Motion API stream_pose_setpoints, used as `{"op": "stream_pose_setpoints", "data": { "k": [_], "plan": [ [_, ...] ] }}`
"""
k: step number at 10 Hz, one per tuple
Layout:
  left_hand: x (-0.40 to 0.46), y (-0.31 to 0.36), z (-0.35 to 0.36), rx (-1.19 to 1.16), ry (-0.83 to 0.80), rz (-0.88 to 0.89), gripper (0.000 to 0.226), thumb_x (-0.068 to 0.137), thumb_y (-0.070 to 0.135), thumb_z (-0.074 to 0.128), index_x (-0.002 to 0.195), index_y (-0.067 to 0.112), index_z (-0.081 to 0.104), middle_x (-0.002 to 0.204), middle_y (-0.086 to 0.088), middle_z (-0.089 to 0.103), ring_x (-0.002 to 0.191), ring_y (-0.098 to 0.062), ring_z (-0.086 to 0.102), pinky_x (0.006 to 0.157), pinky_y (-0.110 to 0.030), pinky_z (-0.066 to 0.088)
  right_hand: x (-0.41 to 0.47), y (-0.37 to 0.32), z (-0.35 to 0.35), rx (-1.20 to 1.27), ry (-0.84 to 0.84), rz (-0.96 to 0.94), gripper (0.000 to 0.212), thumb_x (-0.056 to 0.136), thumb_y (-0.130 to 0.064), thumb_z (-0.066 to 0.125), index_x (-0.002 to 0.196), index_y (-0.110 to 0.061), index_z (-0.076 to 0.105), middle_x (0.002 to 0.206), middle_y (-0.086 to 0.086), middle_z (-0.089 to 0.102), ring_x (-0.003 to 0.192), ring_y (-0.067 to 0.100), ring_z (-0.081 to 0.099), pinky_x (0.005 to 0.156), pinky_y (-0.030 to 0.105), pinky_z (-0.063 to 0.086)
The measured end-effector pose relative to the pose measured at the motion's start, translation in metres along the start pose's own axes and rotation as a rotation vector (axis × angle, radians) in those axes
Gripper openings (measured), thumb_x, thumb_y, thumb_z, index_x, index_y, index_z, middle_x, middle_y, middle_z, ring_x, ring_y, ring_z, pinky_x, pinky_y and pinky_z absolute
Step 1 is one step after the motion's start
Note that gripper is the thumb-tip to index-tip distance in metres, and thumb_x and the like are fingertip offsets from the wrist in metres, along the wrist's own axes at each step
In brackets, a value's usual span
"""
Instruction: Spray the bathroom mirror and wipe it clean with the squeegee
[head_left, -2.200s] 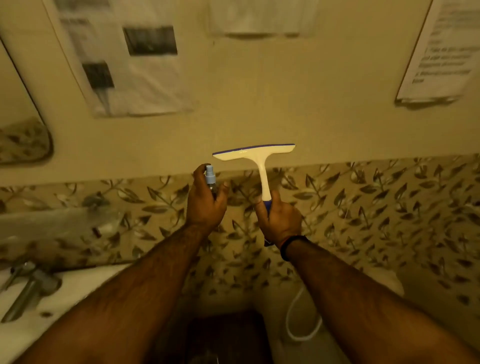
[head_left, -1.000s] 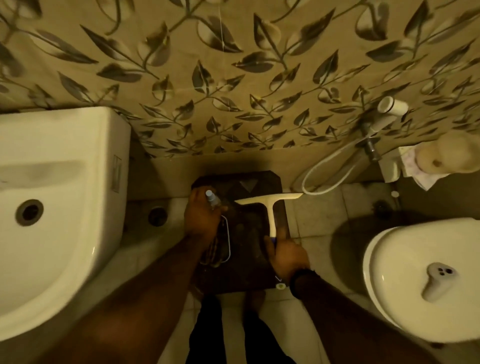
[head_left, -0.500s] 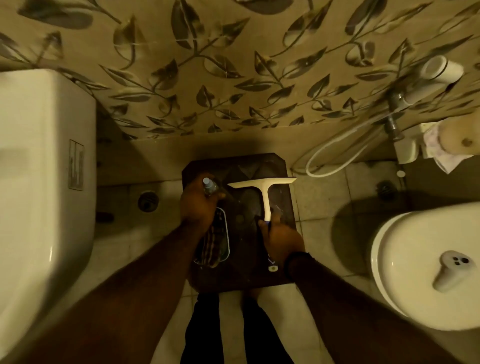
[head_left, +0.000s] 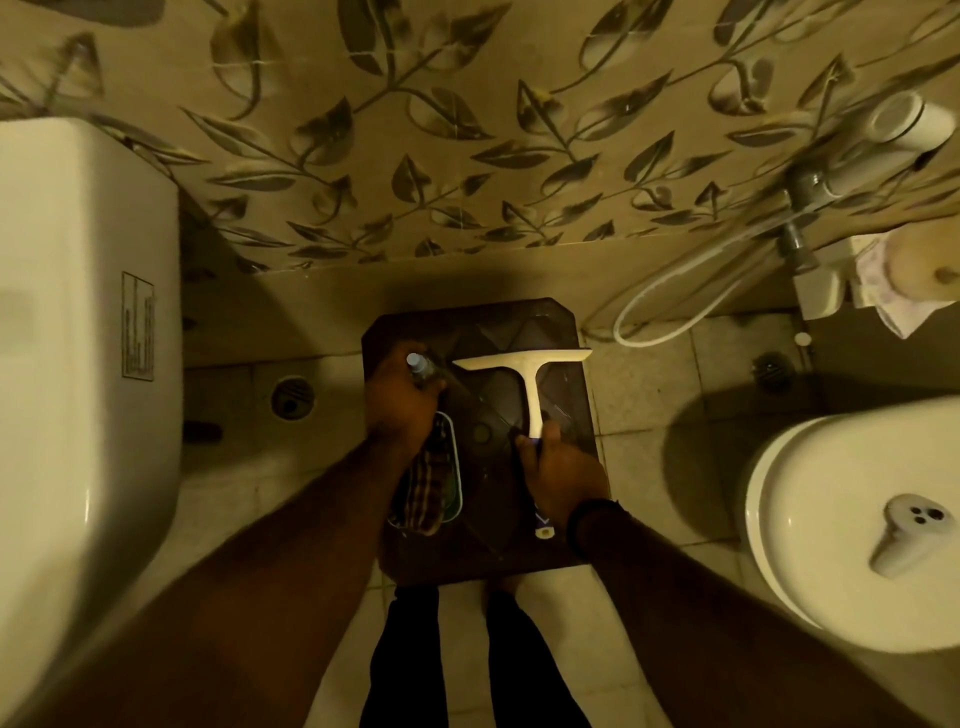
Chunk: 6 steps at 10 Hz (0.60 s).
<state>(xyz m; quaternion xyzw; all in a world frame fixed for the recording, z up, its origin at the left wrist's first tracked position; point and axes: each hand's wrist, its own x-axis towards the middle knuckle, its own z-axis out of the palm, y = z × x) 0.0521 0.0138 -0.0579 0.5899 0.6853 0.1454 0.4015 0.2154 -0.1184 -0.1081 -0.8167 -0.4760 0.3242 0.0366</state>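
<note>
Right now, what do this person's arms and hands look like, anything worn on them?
Both forearms are bare, with no sleeves in view. The left hand wears nothing visible. Behind the right hand, a dark band circles the wrist. No gloves or rings can be made out in the dim light.

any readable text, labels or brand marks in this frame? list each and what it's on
No text can be read.
Rectangular sticker on the side of the white ceramic washbasin: printed lines, too blurred to read.
Small white and blue tag below the right hand holding the cream squeegee: too small to read.
</note>
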Motion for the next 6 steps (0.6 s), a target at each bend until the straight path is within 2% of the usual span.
{"op": "stream_pose_setpoints", "data": {
  "k": [2, 3, 4, 5, 6],
  "plan": [
    [0.003, 0.001, -0.001, 0.021, -0.041, 0.003, 0.038, 0.082, 0.012, 0.074, 0.118, 0.013, 0.062, 0.115, -0.011, 0.066, 0.106, -0.031, 0.062, 0.083, -0.03, 0.045, -0.002, -0.002, -0.001, -0.021, 0.029, 0.006, 0.05, 0.091, -0.062, 0.028, 0.115, -0.02, 0.041, 0.072, -0.005, 0.057, 0.057, 0.008, 0.053, 0.046, 0.024, 0.04],
    [0.001, 0.001, -0.001, 0.011, -0.046, 0.005, 0.043, 0.079, 0.014, 0.077, 0.118, 0.016, 0.061, 0.115, -0.008, 0.066, 0.106, -0.029, 0.063, 0.08, -0.027, 0.041, -0.004, -0.007, -0.006, -0.009, 0.053, 0.003, 0.058, 0.091, -0.063, 0.031, 0.126, -0.018, 0.04, 0.096, 0.003, 0.063, 0.076, 0.016, 0.061, 0.059, 0.028, 0.05],
    [0.001, -0.001, -0.001, -0.01, -0.052, 0.007, 0.066, 0.078, 0.019, 0.081, 0.136, 0.018, 0.05, 0.128, -0.008, 0.062, 0.118, -0.03, 0.059, 0.09, -0.031, 0.046, -0.005, -0.008, -0.013, -0.069, 0.133, -0.015, 0.062, 0.09, -0.063, 0.032, 0.125, -0.013, 0.045, 0.115, 0.011, 0.059, 0.098, 0.026, 0.058, 0.075, 0.037, 0.052],
    [-0.001, 0.005, -0.011, -0.003, -0.04, 0.039, 0.081, 0.074, 0.03, 0.083, 0.144, 0.017, 0.043, 0.139, -0.008, 0.055, 0.126, -0.03, 0.054, 0.104, -0.045, 0.047, -0.01, -0.013, -0.026, -0.193, 0.211, -0.076, 0.061, 0.09, -0.061, 0.033, 0.115, -0.008, 0.051, 0.109, 0.015, 0.058, 0.098, 0.029, 0.053, 0.08, 0.04, 0.047],
    [-0.004, 0.006, -0.019, 0.154, 0.045, 0.122, 0.093, 0.072, 0.047, 0.081, 0.148, 0.015, 0.037, 0.156, -0.011, 0.036, 0.143, -0.032, 0.035, 0.115, -0.048, 0.034, -0.009, -0.02, -0.036, -0.277, 0.232, -0.106, 0.067, 0.09, -0.061, 0.032, 0.127, -0.007, 0.045, 0.122, 0.017, 0.053, 0.113, 0.033, 0.047, 0.098, 0.048, 0.036]
  ]
}}
